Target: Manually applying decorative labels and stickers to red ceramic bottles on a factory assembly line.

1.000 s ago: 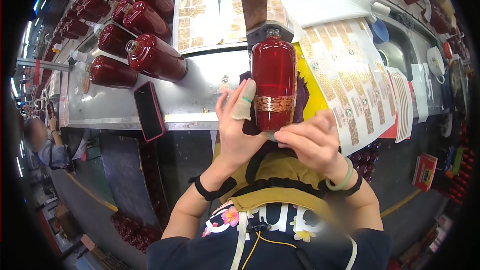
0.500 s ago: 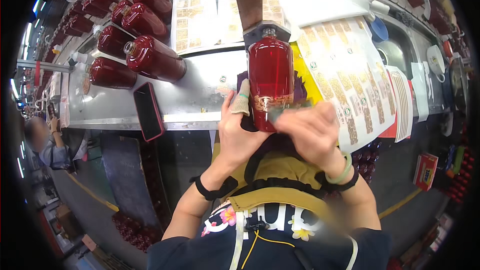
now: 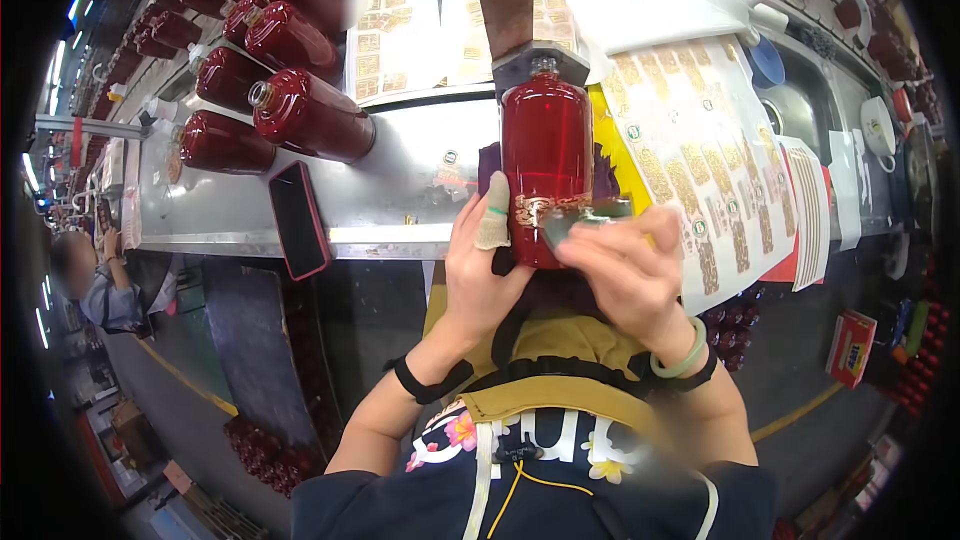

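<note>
A dark red glass bottle lies in front of me, its neck toward a metal stop and its base toward my body. A gold patterned band runs round its lower part. My left hand holds the bottle by its lower left side, the thumb near the base and a cloth finger cover against the glass. Pinched in my right hand is a flat dark-green piece like a scraper, placed over the right part of the gold band. The hand hides some of this piece.
Several red bottles lie at the left, with a phone at the table's front edge. Sheets of gold decals cover the right side. Beyond them are a sink and a white cup. Another person is far left.
My left hand's covered finger has come closer to the bottle's side. My right hand is less blurred, and the green piece stays over the gold band. The bottle stays in place.
</note>
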{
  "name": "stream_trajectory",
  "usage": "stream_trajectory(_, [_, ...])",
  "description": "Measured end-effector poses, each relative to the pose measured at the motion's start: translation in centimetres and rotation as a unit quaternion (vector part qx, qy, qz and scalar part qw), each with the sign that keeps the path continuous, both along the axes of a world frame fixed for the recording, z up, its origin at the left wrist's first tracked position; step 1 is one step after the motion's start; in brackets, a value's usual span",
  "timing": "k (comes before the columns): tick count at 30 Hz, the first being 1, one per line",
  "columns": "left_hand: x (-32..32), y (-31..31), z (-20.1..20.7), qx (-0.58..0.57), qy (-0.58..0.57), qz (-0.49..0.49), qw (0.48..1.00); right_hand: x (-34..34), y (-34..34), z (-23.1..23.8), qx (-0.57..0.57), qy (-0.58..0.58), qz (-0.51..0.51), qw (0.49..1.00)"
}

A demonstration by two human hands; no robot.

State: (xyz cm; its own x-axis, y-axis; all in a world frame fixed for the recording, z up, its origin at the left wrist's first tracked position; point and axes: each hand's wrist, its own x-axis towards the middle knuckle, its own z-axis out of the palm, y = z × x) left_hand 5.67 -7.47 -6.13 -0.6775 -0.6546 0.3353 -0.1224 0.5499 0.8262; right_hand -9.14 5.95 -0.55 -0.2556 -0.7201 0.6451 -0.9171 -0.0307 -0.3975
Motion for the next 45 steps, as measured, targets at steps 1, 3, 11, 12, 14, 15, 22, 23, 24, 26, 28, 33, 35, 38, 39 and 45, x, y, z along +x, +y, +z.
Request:
stream_trajectory(1, [0.1,-0.3,-0.2,0.002,0.0,-0.001,1.0,0.6,0.3,-0.1,0.019,-0.001,0.049,0.999])
stream_trajectory(3, [0.5,-0.7,-0.4,-0.101,-0.034,-0.035,0.994,0.5,0.4,0.2,0.02,0.014,0.085,0.996])
stream_trajectory(11, [0.2,0.1,0.2,-0.037,0.008,0.008,0.999,1.2,0.4,1.2,0.04,0.011,0.092,0.995])
stream_trajectory(12, [0.3,0.0,0.6,-0.02,0.009,-0.006,1.0,0.8,0.2,1.4,0.022,0.0,0.068,0.997])
stream_trajectory(14, [0.6,0.0,0.8,-0.021,-0.001,-0.022,1.0,-0.7,-0.5,1.3,-0.016,0.008,-0.001,1.0])
stream_trajectory(15, [0.5,0.1,0.9,-0.021,0.001,-0.023,1.0,-1.1,-0.7,1.0,-0.015,0.038,-0.04,0.998])
stream_trajectory(22, [-0.6,0.1,1.4,-0.132,0.008,-0.035,0.991,-1.3,-0.2,2.7,0.024,-0.077,-0.003,0.997])
stream_trajectory(23, [-0.7,0.5,2.0,-0.166,-0.031,-0.048,0.984,-1.8,-0.2,2.3,-0.023,-0.1,-0.076,0.992])
stream_trajectory(24, [-1.0,0.8,2.2,-0.155,-0.036,-0.056,0.986,-2.3,0.1,2.0,-0.034,-0.117,-0.128,0.984])
stream_trajectory(26, [-1.5,1.0,1.7,-0.147,-0.02,-0.061,0.987,-2.5,0.3,1.1,-0.043,-0.134,-0.178,0.974])
stream_trajectory(28, [-1.4,0.6,1.1,-0.116,-0.013,-0.052,0.992,-2.2,0.4,0.1,-0.055,-0.172,-0.158,0.971])
stream_trajectory(33, [-1.4,-0.4,1.3,-0.123,0.0,-0.033,0.992,0.2,1.2,-1.7,-0.012,-0.084,0.003,0.996])
stream_trajectory(35, [-1.1,-0.7,1.5,-0.116,-0.005,-0.047,0.992,0.2,1.7,-0.5,0.019,-0.073,0.057,0.996])
stream_trajectory(38, [-1.1,-1.1,2.9,-0.004,-0.007,-0.099,0.995,-0.9,1.7,0.1,0.012,-0.126,0.001,0.992])
stream_trajectory(39, [-0.9,-1.2,2.8,-0.004,-0.008,-0.097,0.995,-1.2,1.5,0.3,0.0,-0.124,-0.04,0.991])
stream_trajectory(45, [-0.7,-1.6,1.9,-0.225,-0.04,-0.086,0.97,-1.9,1.1,0.6,-0.046,-0.143,-0.123,0.981])
